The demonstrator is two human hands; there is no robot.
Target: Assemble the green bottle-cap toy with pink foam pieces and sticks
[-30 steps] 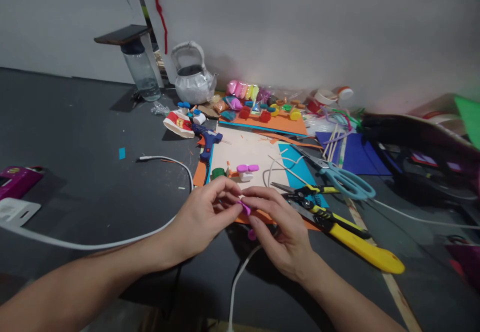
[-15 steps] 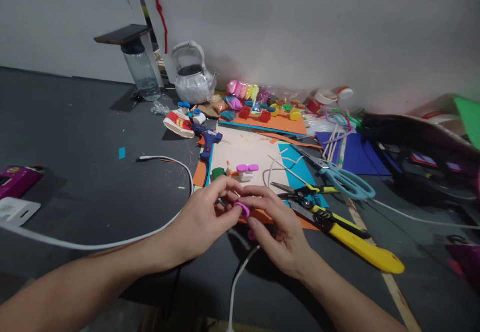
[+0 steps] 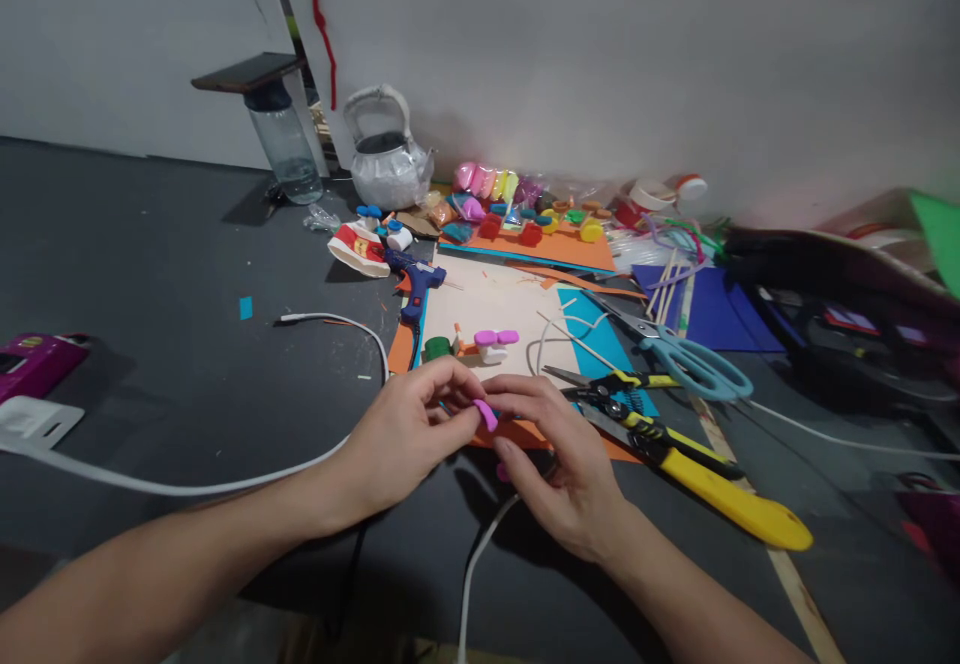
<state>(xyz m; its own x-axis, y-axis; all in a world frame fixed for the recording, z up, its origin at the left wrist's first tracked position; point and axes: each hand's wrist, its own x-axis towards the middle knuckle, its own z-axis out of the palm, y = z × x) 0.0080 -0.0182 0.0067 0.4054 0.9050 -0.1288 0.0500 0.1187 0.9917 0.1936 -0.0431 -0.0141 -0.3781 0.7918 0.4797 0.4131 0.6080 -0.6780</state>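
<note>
My left hand (image 3: 409, 434) pinches a small curved strip of magenta modelling clay (image 3: 487, 415) between its thumb and fingers. Close by on the right, my right hand (image 3: 562, 464) has its fingertips at the strip, while its thumb stands apart below. Beside that thumb shows a second magenta piece (image 3: 503, 471), partly hidden; whether it rests on anything I cannot tell. Just beyond my fingers, a small figure with magenta and white clay parts (image 3: 496, 342) stands on the pale sheet (image 3: 487, 294), near a green clay piece (image 3: 437, 347).
A blue glue gun (image 3: 416, 284) lies left of the sheet. To the right are light-blue-handled scissors (image 3: 697, 364), yellow-and-black pliers (image 3: 619, 384) and a yellow-handled cutter (image 3: 727, 499). Behind stand a kettle (image 3: 390, 169), a bottle (image 3: 283, 144) and bagged coloured clay (image 3: 487, 182). White cables (image 3: 247, 489) cross the table.
My right thumb has drawn slightly away from the magenta strip, which now shows more fully and points down more. My left hand keeps its pinch.
</note>
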